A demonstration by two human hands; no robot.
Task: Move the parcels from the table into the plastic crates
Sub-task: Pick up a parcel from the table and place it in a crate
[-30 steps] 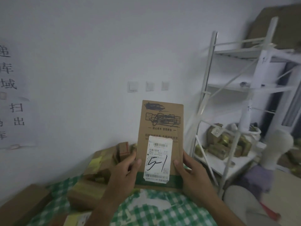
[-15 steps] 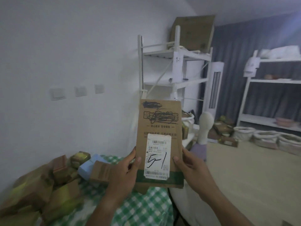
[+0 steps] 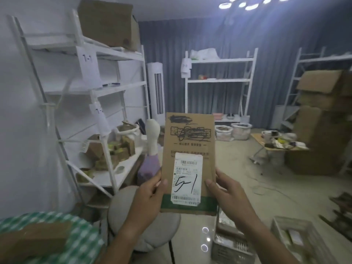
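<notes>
I hold a flat brown cardboard parcel (image 3: 190,141) upright in front of me, with a white shipping label marked "5-1" on its lower half. My left hand (image 3: 150,195) grips its lower left edge, thumb on the front. My right hand (image 3: 226,191) grips the lower right edge the same way. Two grey plastic crates stand on the floor at the lower right, one (image 3: 232,246) just below the parcel and another (image 3: 297,237) further right, each with items inside. The green checked table (image 3: 83,242) with a brown parcel (image 3: 34,241) on it lies at the lower left.
A white shelf rack (image 3: 91,92) with small boxes stands to the left. A round grey stool (image 3: 122,210) is beneath my left arm. More white racks, sacks, a low folding table (image 3: 276,147) and stacked cardboard boxes (image 3: 323,121) fill the far side of the room.
My view has swung right, away from the wall and table toward the room and the crates. Both hands keep the same hold on the parcel.
</notes>
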